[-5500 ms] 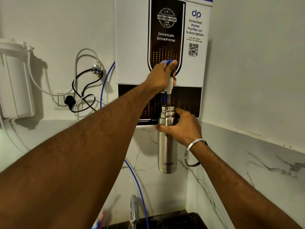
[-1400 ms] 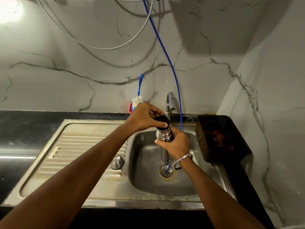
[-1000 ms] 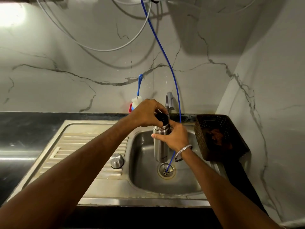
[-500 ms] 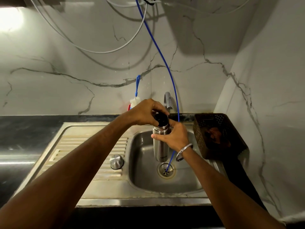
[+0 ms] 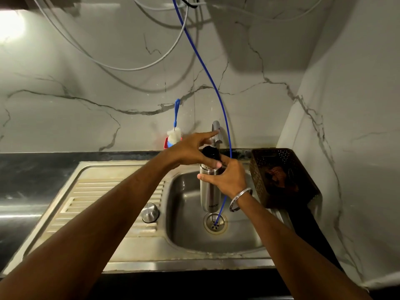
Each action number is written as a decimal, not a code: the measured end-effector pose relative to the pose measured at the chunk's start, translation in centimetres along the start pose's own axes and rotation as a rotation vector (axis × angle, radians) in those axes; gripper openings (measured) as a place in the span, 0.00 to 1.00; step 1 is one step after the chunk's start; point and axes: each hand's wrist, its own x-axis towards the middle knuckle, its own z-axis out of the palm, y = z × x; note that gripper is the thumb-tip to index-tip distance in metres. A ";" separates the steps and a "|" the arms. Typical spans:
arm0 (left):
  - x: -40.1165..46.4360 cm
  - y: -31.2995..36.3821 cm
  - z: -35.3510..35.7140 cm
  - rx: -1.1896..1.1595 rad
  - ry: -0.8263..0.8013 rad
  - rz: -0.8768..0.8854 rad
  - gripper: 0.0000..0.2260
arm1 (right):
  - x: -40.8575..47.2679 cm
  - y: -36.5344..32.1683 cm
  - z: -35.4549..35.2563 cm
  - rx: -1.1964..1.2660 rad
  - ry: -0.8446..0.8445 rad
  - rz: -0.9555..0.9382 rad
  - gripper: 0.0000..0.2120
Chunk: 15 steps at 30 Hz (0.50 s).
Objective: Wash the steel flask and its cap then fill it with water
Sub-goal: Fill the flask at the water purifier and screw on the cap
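Note:
The steel flask (image 5: 208, 192) is upright in the air over the sink basin (image 5: 186, 230). My right hand (image 5: 228, 178) grips its neck from the right side. A black inner cap (image 5: 211, 153) sits on the flask's mouth. My left hand (image 5: 190, 150) comes over from the left and pinches this cap between thumb and fingers, with the index finger stretched out towards the tap (image 5: 217, 133). A round steel outer lid (image 5: 150, 212) stands on the drainboard, left of the basin.
A blue tube (image 5: 205, 68) hangs down the wall and ends in the drain (image 5: 215, 223). A bottle brush (image 5: 175, 135) leans on the back wall. A dark perforated basket (image 5: 281, 176) sits right of the basin, against the side wall.
Five seconds ago the flask was under the purifier's tap; it is now over the sink. My left hand has kept turning the black cap on the mouth, and its index finger has straightened.

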 end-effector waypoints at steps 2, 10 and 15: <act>0.2 0.1 0.9 0.131 0.230 -0.063 0.42 | 0.0 0.0 -0.1 -0.001 0.013 0.000 0.31; 0.1 -1.2 0.5 -0.121 0.050 0.110 0.33 | 0.2 0.1 -0.4 -0.002 0.028 0.015 0.28; 0.2 -1.5 2.5 0.002 0.476 0.086 0.35 | 0.5 -0.2 -0.3 0.015 0.008 0.013 0.46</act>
